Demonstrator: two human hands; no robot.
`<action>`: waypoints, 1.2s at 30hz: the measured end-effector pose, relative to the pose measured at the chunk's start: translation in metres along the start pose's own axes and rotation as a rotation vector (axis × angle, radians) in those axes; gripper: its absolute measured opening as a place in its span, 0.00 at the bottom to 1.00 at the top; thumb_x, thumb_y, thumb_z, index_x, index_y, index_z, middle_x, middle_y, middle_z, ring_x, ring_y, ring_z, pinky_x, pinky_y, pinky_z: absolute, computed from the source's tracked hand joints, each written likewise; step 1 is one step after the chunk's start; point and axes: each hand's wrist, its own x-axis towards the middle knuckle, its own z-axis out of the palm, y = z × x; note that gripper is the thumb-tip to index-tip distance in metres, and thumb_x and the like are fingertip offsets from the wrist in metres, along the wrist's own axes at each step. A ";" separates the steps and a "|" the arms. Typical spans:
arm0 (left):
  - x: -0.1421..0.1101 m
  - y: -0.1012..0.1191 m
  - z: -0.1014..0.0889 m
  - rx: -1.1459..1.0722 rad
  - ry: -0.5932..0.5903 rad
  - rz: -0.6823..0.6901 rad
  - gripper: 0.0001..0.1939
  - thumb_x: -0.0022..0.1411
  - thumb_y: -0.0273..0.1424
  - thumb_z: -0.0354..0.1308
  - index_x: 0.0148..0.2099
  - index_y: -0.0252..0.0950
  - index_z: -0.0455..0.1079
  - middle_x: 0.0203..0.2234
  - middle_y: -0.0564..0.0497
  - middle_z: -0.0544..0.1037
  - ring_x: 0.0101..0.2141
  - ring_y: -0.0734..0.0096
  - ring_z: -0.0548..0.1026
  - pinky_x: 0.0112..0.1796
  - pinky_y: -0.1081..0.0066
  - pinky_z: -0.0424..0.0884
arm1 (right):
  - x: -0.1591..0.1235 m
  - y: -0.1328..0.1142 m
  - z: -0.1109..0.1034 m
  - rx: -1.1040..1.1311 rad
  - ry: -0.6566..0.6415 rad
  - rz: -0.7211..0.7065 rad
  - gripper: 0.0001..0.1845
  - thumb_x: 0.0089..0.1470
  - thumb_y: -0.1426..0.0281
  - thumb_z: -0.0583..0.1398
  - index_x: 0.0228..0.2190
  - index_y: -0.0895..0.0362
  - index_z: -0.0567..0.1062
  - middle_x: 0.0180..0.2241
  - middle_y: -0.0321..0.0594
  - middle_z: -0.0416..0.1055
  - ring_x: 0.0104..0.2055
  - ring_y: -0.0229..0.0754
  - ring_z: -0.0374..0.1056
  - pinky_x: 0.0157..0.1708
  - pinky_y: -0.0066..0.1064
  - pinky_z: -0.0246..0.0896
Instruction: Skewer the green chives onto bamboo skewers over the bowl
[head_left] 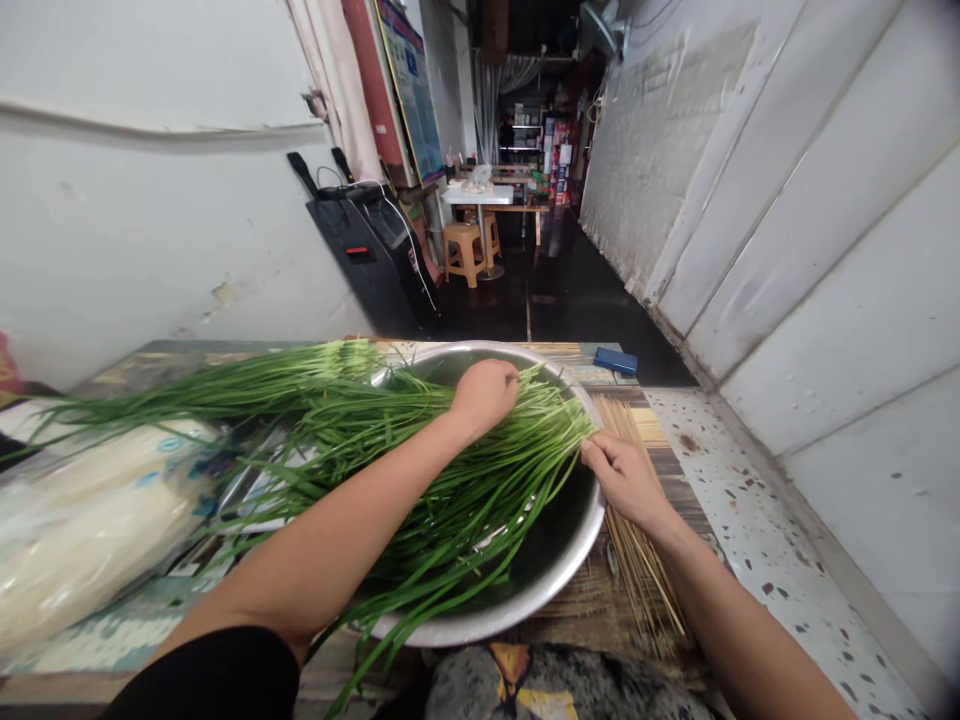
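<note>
Long green garlic chives (420,470) lie heaped in a wide steel basin (559,585), their pale cut ends toward the right rim and their leaves trailing over the left and near sides. My left hand (486,398) is closed over the upper part of the heap, fingers curled around some stalks close to the pale ends. At the right rim my right hand (624,478) pinches a few chive ends between thumb and finger. Its fingertips are partly hidden. Thin bamboo skewers (637,560) lie on the table (574,625) under my right forearm.
Another bundle of chives (300,378) lies behind the basin at the left. A clear plastic bag (112,520) with pale contents is at the left front. A blue box (615,360) sits at the table's far edge. Beyond stand stools (463,250) and a white table (487,195).
</note>
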 end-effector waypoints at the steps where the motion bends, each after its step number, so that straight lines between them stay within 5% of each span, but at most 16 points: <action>1: 0.000 0.001 -0.001 -0.042 -0.008 -0.017 0.15 0.55 0.28 0.50 0.39 0.33 0.76 0.35 0.45 0.79 0.37 0.62 0.74 0.43 0.67 0.67 | 0.000 0.000 0.000 0.002 -0.001 0.003 0.19 0.57 0.65 0.49 0.17 0.56 0.57 0.19 0.33 0.55 0.24 0.35 0.55 0.25 0.28 0.49; 10: -0.003 0.007 0.003 -0.424 -0.062 -0.021 0.11 0.54 0.31 0.55 0.36 0.34 0.78 0.31 0.50 0.80 0.33 0.68 0.76 0.39 0.72 0.68 | 0.000 -0.001 -0.001 0.010 -0.006 -0.005 0.19 0.57 0.65 0.49 0.17 0.56 0.58 0.19 0.33 0.56 0.24 0.36 0.55 0.25 0.28 0.49; 36: -0.012 0.027 0.015 -0.700 -0.041 -0.130 0.11 0.53 0.32 0.58 0.36 0.32 0.77 0.34 0.47 0.80 0.36 0.67 0.77 0.43 0.69 0.70 | 0.000 -0.002 -0.001 0.019 -0.013 0.007 0.19 0.58 0.64 0.49 0.17 0.56 0.58 0.20 0.34 0.56 0.24 0.36 0.55 0.25 0.28 0.49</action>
